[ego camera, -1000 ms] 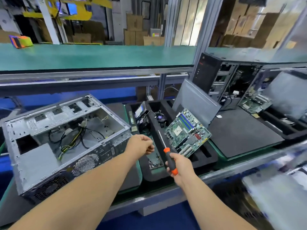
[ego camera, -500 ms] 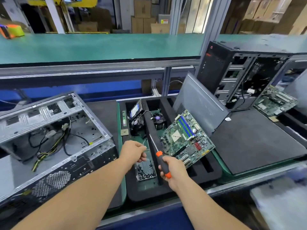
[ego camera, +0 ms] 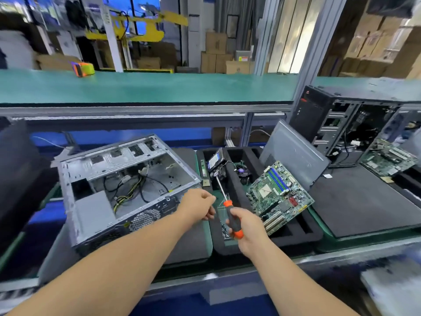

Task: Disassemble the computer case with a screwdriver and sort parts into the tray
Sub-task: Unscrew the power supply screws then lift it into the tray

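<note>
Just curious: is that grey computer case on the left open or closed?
Open. The grey case lies on its side with no side panel; loose cables show inside.

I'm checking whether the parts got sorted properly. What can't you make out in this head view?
- Left hand: fingers curl away from the camera; whether it holds a screw is hidden.
- Tray near slot under the screwdriver: small parts there are covered by both hands and blurred.
- Fan: partly hidden by foam walls.
- Open case: front face foreshortened; remaining screws too small.
</note>
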